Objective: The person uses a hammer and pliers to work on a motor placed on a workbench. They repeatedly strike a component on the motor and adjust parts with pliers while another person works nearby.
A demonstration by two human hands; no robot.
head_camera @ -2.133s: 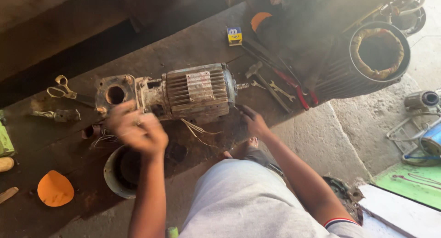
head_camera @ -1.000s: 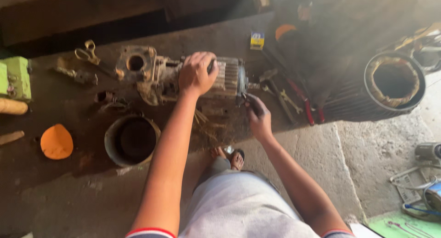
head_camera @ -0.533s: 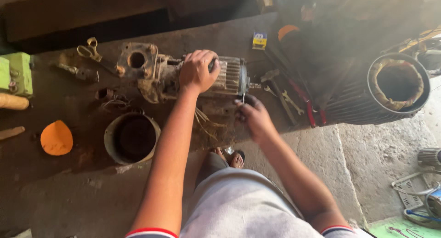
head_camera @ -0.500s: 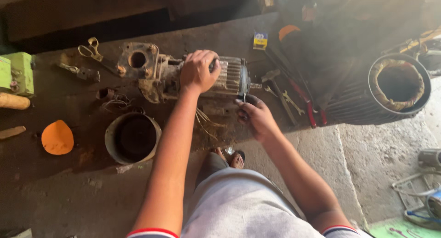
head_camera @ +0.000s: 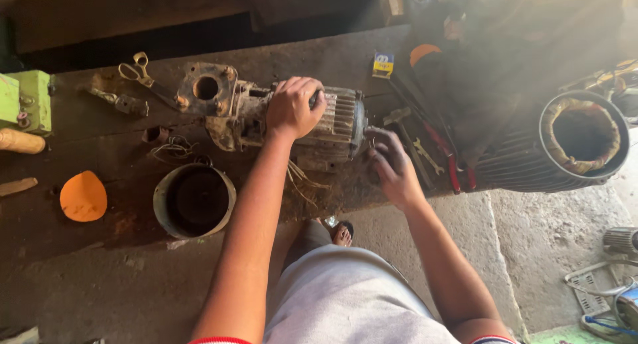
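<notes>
My hands on the rusty grey finned metal pump motor (head_camera: 279, 115), lying sideways on the dark dirty surface (head_camera: 100, 251).
My left hand (head_camera: 296, 107) is curled down over the motor's top, gripping the housing; my right hand (head_camera: 392, 168) touches its right end cap, fingers bent, grip unclear. Just below-left stands a round dark metal cup (head_camera: 194, 200); yellow-handled scissors (head_camera: 143, 75) lie upper left, an orange disc (head_camera: 83, 196) far left, a big ribbed stator housing (head_camera: 565, 145) right.

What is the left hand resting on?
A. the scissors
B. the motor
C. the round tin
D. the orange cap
B: the left hand grips the top of the ribbed motor, while the scissors, orange cap and round tin lie untouched.
</notes>
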